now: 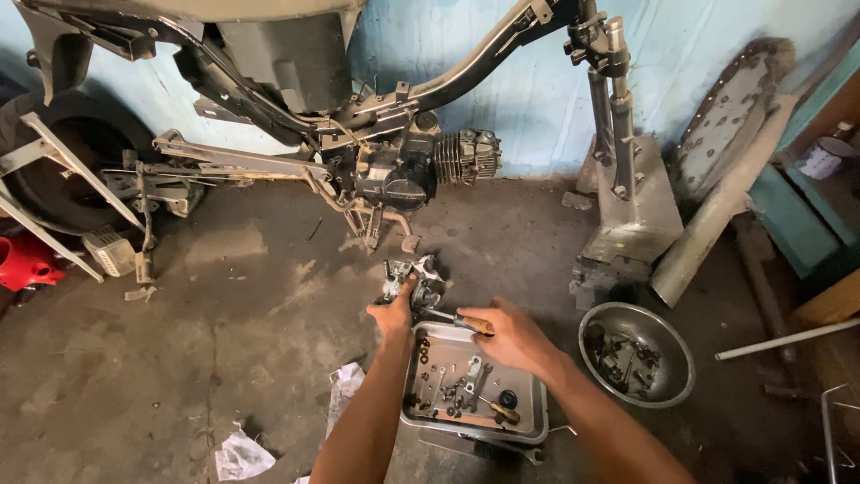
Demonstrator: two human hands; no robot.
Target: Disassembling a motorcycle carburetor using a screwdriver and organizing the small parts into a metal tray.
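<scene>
1. Head view: our left hand [391, 314] is closed around a small metal carburettor-like part [414, 280], propping it on the concrete floor [224, 305] just beyond the far edge of the metal tray [528, 408]. If that grip loosens, we judge the part could roll or tip away.
2. Our right hand [512, 336] is wrapped on a wooden-handled screwdriver [459, 320], its tip aimed at the part. A slip off the fastener could drive the blade toward our left fingers.
3. Directly below our hands, the tray holds loose screws and small fittings; a knock from our wrist could scatter them across the dusty floor.
4. The steel bowl [638, 354] of greasy bits sits near our right forearm, open to a bump.
5. Behind, the stripped motorcycle frame [394, 134] stands well apart.
</scene>
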